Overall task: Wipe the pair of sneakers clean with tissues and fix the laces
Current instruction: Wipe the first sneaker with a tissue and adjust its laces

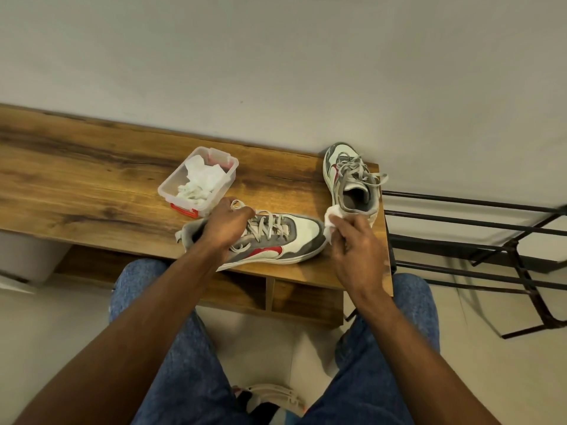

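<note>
A white and grey sneaker with a red swoosh (285, 240) lies on its side along the front of the wooden table (92, 179), toe pointing right. My left hand (225, 223) grips its collar by the loose laces. The second sneaker (349, 176) stands at the table's right end, toe toward the wall, laces untied. My right hand (356, 243) holds a crumpled white tissue (333, 220) between the first sneaker's toe and the second sneaker's heel.
A clear plastic box with red clips (199, 182) holds crumpled tissues behind the near sneaker. A black metal rack (478, 237) stands right of the table. My knees in blue jeans (184, 348) sit below the table's edge.
</note>
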